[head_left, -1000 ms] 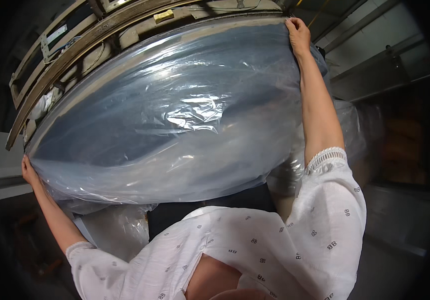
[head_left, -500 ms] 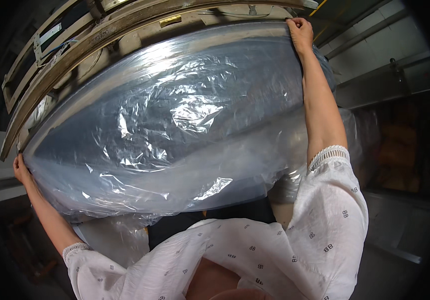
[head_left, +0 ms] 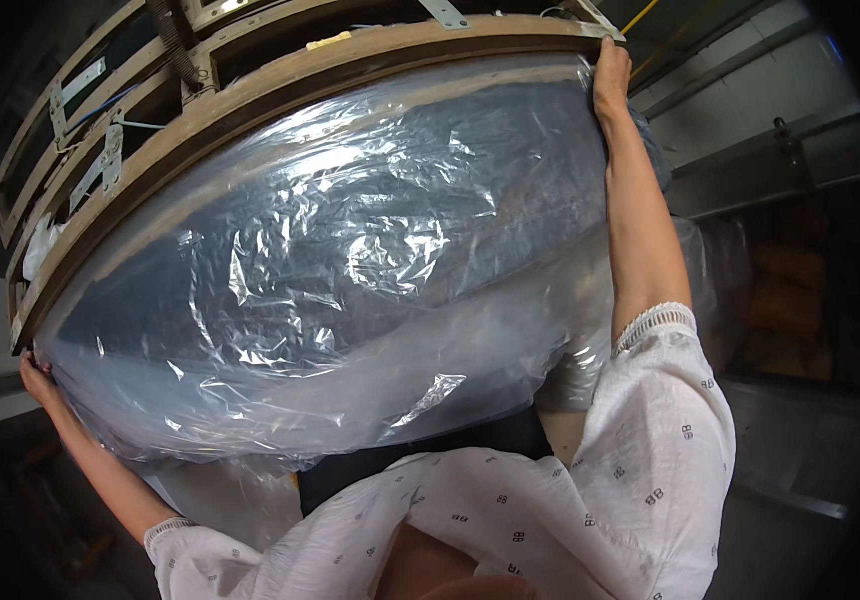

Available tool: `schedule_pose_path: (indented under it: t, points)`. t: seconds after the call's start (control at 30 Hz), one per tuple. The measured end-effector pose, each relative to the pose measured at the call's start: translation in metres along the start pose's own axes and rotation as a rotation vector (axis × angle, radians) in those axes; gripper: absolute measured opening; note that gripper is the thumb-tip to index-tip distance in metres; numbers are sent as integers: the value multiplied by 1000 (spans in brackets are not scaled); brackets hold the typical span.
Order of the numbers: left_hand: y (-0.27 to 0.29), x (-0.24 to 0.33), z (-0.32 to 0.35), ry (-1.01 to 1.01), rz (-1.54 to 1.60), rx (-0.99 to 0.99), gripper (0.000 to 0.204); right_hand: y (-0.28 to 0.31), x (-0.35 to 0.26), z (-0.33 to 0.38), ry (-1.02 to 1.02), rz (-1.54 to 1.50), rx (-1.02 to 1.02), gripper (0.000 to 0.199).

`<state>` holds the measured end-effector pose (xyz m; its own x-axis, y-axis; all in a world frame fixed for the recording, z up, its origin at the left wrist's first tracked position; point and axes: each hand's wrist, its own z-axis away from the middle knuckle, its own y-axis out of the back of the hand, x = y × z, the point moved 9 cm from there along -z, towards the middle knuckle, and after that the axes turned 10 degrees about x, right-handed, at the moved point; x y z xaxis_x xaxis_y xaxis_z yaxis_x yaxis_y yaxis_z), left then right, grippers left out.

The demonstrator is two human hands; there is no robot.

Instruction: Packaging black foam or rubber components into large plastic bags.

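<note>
One clear plastic sheet (head_left: 350, 250) is spread between the widely parted left hand (head_left: 38, 378) and right hand (head_left: 612, 78), below one brown wooden bar (head_left: 220, 105); whether either is clamped cannot be told.

In the upper right of the frame, a pale tiled wall (head_left: 740, 85) rises above a long grey metal ledge (head_left: 750, 195), with a dark, slim upright fitting (head_left: 788, 145) near the ledge. A thin yellow rod (head_left: 640, 16) slants near the top edge. Dim orange-brown bulky shapes (head_left: 795, 300) sit at the right. A pale straight strip (head_left: 795, 500) shows lower right, and a light-coloured horizontal ledge (head_left: 5, 406) at the left edge.
</note>
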<state>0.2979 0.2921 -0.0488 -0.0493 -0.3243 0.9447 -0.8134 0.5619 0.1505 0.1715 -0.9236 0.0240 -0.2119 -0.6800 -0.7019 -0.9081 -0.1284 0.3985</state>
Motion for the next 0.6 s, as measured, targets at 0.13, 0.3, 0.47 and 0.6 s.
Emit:
schedule_pose_path:
  t: [0.13, 0.3, 0.47, 0.6]
  points:
    - [-5, 26, 13, -78, -334, -142, 34, -6, -7, 10, -5, 38, -5, 58]
    - [43, 127, 50, -207, -103, -263, 32, 36, -52, 54, -3, -155, 0, 37]
    - [185, 201, 73, -118, -41, -70, 49, 50, -90, 161, -510, -575, -518, 40]
    - [258, 220, 147, 3, -130, 181, 57, 52, -137, 205, -417, -426, -939, 41]
